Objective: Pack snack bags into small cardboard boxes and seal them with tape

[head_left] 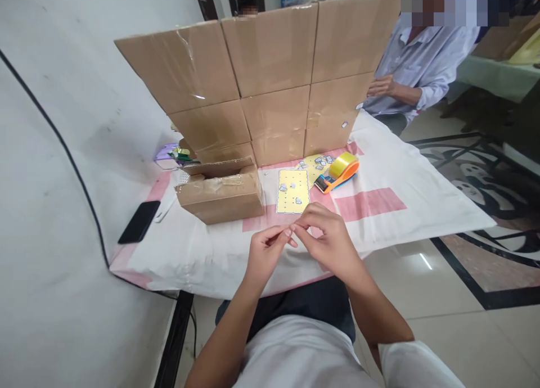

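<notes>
My left hand (269, 253) and my right hand (327, 239) meet fingertip to fingertip over the near edge of the table. Both are closed in a pinch, and whatever sits between the fingertips is too small or too hidden to name. Just beyond them lies a yellow card (293, 199) with several small pale pieces on it. Behind it is a second yellow sheet (311, 167) bearing more such pieces. An orange tape dispenser (337, 173) with a yellow roll stands to the right of the card.
A tall cardboard panel (276, 112) stands upright across the table's back. In front of it, at left, is an open cardboard box (221, 199). A black phone (140, 222) and a purple packet (165, 156) lie farther left. Another person (415, 73) sits beyond the panel's right edge.
</notes>
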The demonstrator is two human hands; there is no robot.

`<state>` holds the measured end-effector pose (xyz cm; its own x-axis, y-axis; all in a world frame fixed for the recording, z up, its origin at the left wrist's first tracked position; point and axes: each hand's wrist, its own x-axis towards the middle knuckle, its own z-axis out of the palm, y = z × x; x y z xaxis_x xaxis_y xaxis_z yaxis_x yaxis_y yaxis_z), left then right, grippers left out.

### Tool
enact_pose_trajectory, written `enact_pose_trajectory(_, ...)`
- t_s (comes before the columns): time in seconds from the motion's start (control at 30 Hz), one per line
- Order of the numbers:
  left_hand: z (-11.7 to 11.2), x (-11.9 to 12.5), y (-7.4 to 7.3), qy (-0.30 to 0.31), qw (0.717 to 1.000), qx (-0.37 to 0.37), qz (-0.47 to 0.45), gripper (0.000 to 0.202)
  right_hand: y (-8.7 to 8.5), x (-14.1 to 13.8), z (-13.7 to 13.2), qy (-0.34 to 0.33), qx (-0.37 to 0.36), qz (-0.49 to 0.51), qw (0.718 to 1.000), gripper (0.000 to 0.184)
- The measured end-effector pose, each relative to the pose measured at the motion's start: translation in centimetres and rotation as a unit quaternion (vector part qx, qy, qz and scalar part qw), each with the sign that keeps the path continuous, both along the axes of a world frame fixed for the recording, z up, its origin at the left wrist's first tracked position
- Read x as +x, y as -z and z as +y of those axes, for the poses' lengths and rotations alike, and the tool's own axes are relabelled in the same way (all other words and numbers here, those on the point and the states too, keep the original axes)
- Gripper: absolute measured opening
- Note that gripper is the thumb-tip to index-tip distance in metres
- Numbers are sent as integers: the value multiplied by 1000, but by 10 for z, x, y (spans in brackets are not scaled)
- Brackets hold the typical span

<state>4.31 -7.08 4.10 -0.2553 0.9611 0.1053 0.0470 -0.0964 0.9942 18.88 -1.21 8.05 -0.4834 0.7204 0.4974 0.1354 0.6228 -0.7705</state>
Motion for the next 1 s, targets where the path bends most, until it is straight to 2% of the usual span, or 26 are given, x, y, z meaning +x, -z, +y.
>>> enact_pose_trajectory(0.1,-17,-16,20,-66,995,-70,-15,49,-9,11,-3,-21,-4,40,999,21)
enact_pose_trajectory(0.17,-30,-36,37,-151,982,-115,4,57,-19,19,1,25,-16,118,993,18)
enact_pose_trajectory(0.23,-41,-59,48,-224,965,-111,75,51,-32,20,11,77,-19,176,981,17)
enact_pose_trajectory(0.27,-44,-71,47,-253,955,-85,132,46,-39,16,18,76,-26,184,980,17)
enact_pose_trajectory(0.33,-40,-96,35,-288,916,2,281,38,-50,-3,35,23,-70,167,983,20)
enact_pose_trajectory(0.4,-23,-121,10,-285,849,85,438,41,-58,-31,54,-49,-131,134,981,23)
enact_pose_trajectory(0.43,-10,-133,-4,-269,814,104,505,52,-61,-47,63,-79,-156,118,977,26)
enact_pose_trajectory(0.5,19,-157,-28,-214,760,91,606,86,-66,-78,81,-129,-191,87,969,29)
enact_pose_trajectory(0.57,45,-177,-40,-155,731,54,662,110,-70,-102,96,-172,-215,63,959,30)
enact_pose_trajectory(0.63,62,-191,-40,-115,726,31,677,118,-73,-121,108,-214,-240,45,946,32)
enact_pose_trajectory(0.7,67,-199,-30,-117,737,34,665,115,-73,-135,116,-238,-251,23,938,36)
enact_pose_trajectory(0.8,60,-199,-11,-151,762,72,626,98,-68,-151,124,-176,-198,-28,964,36)
enact_pose_trajectory(0.87,52,-196,-2,-158,775,92,605,86,-62,-160,130,-150,-193,-39,969,34)
enact_pose_trajectory(0.9,49,-194,1,-159,780,95,597,83,-59,-163,132,-168,-220,-33,960,33)
enact_pose_trajectory(1.0,45,-192,4,-173,789,89,583,83,-49,-173,139,-250,-338,1,907,36)
